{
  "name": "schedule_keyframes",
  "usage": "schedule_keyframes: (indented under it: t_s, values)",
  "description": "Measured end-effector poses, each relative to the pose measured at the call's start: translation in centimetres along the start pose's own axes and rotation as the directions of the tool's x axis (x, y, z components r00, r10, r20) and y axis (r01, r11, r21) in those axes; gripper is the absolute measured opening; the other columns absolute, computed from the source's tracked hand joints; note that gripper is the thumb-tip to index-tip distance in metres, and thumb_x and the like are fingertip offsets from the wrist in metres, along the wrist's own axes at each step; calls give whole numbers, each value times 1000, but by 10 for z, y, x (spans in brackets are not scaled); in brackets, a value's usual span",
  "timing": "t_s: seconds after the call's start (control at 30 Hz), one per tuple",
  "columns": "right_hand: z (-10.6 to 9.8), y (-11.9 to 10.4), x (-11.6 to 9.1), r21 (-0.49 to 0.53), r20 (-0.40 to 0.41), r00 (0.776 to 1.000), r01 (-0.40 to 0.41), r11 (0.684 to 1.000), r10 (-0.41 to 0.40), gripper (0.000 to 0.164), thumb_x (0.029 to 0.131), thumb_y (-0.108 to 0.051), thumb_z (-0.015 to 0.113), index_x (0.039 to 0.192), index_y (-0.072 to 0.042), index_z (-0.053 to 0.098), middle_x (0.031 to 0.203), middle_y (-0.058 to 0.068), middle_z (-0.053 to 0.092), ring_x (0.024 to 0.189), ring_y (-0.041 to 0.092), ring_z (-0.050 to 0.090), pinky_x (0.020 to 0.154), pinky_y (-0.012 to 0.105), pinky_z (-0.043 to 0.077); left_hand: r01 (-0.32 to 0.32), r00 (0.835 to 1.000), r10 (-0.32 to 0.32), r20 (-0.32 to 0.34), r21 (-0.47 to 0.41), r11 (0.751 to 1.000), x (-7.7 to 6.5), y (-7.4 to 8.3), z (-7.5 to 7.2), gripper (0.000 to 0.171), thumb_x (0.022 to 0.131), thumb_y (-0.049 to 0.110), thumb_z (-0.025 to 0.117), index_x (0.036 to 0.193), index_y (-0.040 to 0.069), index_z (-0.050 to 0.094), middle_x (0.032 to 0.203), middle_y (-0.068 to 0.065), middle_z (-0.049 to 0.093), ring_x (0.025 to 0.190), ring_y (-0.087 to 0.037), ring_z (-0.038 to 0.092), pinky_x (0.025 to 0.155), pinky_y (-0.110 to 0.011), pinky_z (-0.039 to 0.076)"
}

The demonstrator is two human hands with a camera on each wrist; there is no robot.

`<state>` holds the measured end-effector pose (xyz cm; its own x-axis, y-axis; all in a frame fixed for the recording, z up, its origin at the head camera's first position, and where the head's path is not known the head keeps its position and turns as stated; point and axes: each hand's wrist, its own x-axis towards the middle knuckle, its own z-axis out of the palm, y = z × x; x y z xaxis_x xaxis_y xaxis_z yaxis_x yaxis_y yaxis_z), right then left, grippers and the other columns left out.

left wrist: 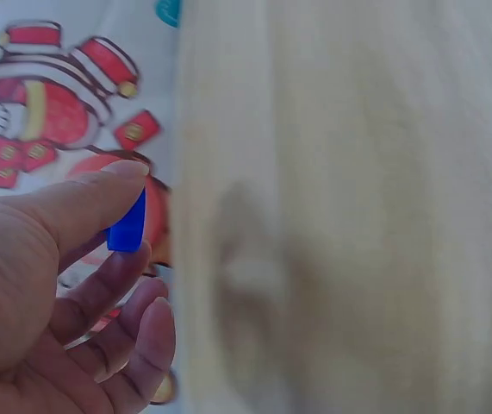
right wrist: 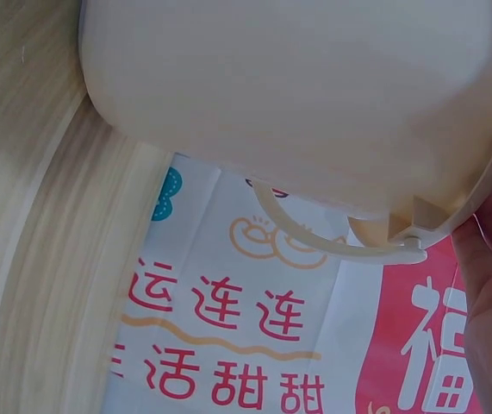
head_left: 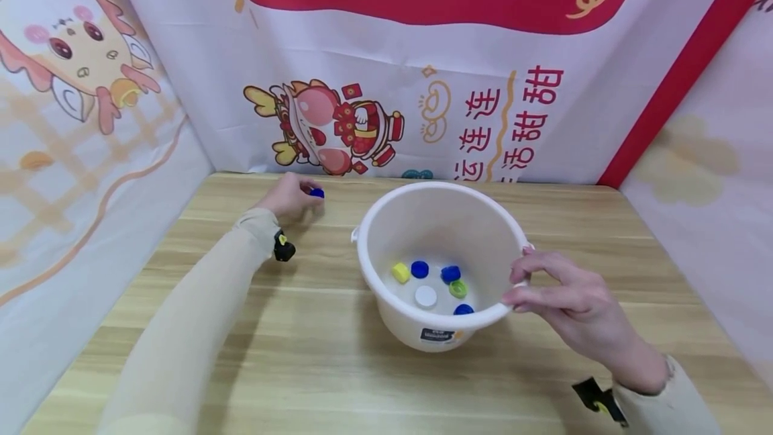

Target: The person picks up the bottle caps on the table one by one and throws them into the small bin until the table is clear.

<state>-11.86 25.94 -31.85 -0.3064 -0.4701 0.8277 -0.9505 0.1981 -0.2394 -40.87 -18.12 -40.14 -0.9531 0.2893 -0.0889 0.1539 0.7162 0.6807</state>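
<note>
Between thumb and fingers, my left hand (head_left: 291, 197) pinches a blue bottle cap (head_left: 317, 192) near the table's back edge, left of the bucket. The left wrist view shows the same blue cap (left wrist: 127, 226) edge-on under the thumb. My right hand (head_left: 568, 301) grips the rim of a white plastic bucket (head_left: 386, 301) on its right side. Inside, on the bottom, lie several caps: a yellow cap (head_left: 400, 272), a white cap (head_left: 425, 297), a green cap (head_left: 458, 288) and blue ones (head_left: 419, 269). From the right wrist, the bucket's outer wall (right wrist: 289, 95) fills the upper part.
The wood-grain table (head_left: 290, 354) extends around the bucket. A printed cloth (head_left: 374, 45) stands as a wall along its back edge, with further cloth walls left and right. The bucket's handle (right wrist: 332, 246) hangs down along its far side.
</note>
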Motion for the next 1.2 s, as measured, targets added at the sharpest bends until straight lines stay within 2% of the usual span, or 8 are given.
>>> schedule_keyframes:
  t_s: [0.13,0.33,0.67,0.73,0.83,0.97,1.07,1.2]
  values:
    - [-1,-2,0,-11,7,1000,-16,1000,16,17,92,-19,68,91,-4,77,94,15,63,96,20,57,107,36,40,-118,991,122,-45,99,988,-12,24,-10,41,87,22,78,122,3,68,106,-13,69,96,-28,62,84,-43,50]
    - [-1,0,-2,-11,6,1000,-21,1000,22,18,92,-20,69,90,-5,78,94,15,63,95,20,57,108,36,40,-196,976,207,-65,147,970,-39,66,-24,38,90,28,75,120,6,70,102,-9,70,84,-23,63,71,-38,53]
    - [0,-1,-3,46,-15,1000,-11,999,11,17,92,-16,69,91,-2,77,95,17,63,96,21,58,108,38,38,-361,921,384,-64,229,904,-84,148,-33,40,92,36,72,126,15,69,93,0,67,82,-16,59,70,-32,51]
    - [1,-1,-3,50,-20,1000,-2,999,3,16,92,-16,69,90,-1,77,94,17,63,96,21,58,108,39,39,-394,905,421,-62,251,884,-93,165,-33,42,91,37,72,126,15,68,92,0,65,82,-16,59,70,-32,52]
    - [1,-2,-3,43,-21,1000,-1,999,2,16,91,-16,70,90,-2,77,94,17,63,95,21,57,108,38,39,-431,884,465,-55,291,854,-105,188,-33,45,90,39,73,128,16,67,104,0,66,90,-14,60,76,-31,54]
    - [0,-3,-3,31,-17,1000,-9,999,9,17,91,-18,70,90,-2,77,94,16,63,95,21,57,107,38,39,-505,839,543,-25,333,796,-117,218,-32,44,90,36,74,128,15,68,120,-2,66,105,-17,61,87,-33,53]
    - [-1,-4,-3,17,-15,1000,-12,1000,12,18,91,-19,70,90,-3,78,94,16,63,95,21,57,107,38,39,-563,800,599,3,348,750,-124,238,-30,43,90,32,75,127,13,68,116,-2,67,107,-18,60,89,-33,52]
    - [-1,-4,-3,9,-12,1000,-10,1000,10,19,92,-19,69,90,-3,78,93,15,63,95,21,57,107,37,40,-620,762,647,37,331,711,-133,260,-25,45,88,31,76,129,13,68,111,2,66,101,-13,57,84,-28,51]
